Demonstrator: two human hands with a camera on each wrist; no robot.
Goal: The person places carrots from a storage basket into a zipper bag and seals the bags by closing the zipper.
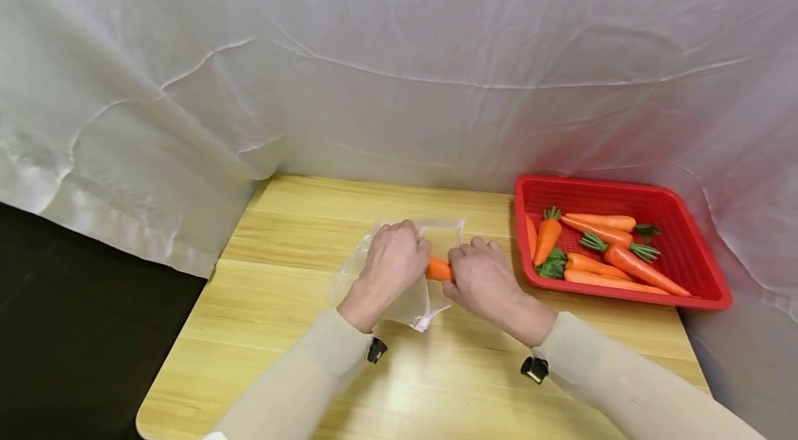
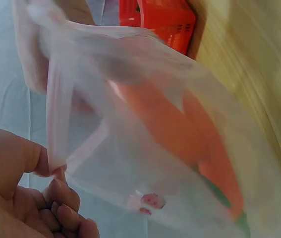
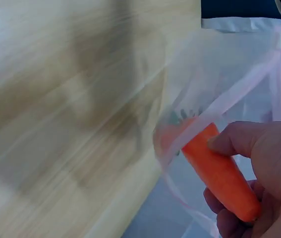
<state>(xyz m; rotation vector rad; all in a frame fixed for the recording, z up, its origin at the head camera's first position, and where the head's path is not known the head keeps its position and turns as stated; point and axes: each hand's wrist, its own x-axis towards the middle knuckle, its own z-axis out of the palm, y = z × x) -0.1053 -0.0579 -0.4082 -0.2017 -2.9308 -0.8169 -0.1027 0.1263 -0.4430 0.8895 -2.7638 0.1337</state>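
Note:
A clear zip bag with a pinkish seal strip is spread open between the hands. At the edge of its mouth, the left hand pinches the plastic between thumb and fingers. My right hand grips a carrot by its thick, bare orange end. The carrot's other end, with green leaves, is inside the bag mouth. Through the cloudy plastic in the left wrist view, a second carrot shows beside it inside the bag. A small red print marks the bag.
To the right on the wooden table stands a red plastic basket with several carrots in it. A pale cloth hangs behind the table. The floor at the left is dark.

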